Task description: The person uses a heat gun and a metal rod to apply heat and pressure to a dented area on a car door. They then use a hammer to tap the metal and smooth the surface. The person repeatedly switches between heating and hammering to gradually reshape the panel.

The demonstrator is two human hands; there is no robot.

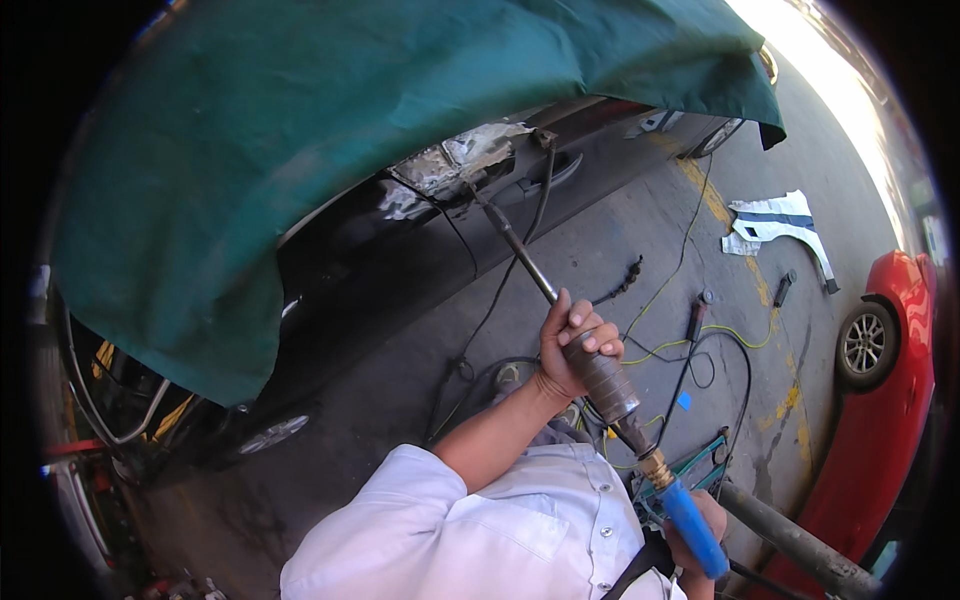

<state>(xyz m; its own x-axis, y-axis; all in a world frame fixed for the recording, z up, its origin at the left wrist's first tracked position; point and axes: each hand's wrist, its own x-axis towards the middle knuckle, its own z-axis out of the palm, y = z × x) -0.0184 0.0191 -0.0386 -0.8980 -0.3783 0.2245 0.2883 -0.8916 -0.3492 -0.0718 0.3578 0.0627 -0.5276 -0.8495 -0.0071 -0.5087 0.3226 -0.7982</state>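
Note:
A long slide hammer (517, 248) runs slantwise from a dark car (370, 265) toward my body. Its tip meets a scraped, bare-metal patch (440, 168) on the car's side, near the door handle. My left hand (580, 345) is closed around the far end of the brown cylindrical weight (605, 380) on the rod. Behind the weight comes a brass fitting, then a blue handle (695, 528). My right hand (705, 525) is closed at that blue handle, which partly hides its fingers. A clamp with a cable (545, 145) sits on the car beside the bare patch.
A green cover (330, 130) drapes over the car. Cables and two corded tools (697, 315) lie on the floor, with a white fender panel (775, 228) beyond them. At right stand a red car part with a wheel (866, 345) and a grey pole (800, 540).

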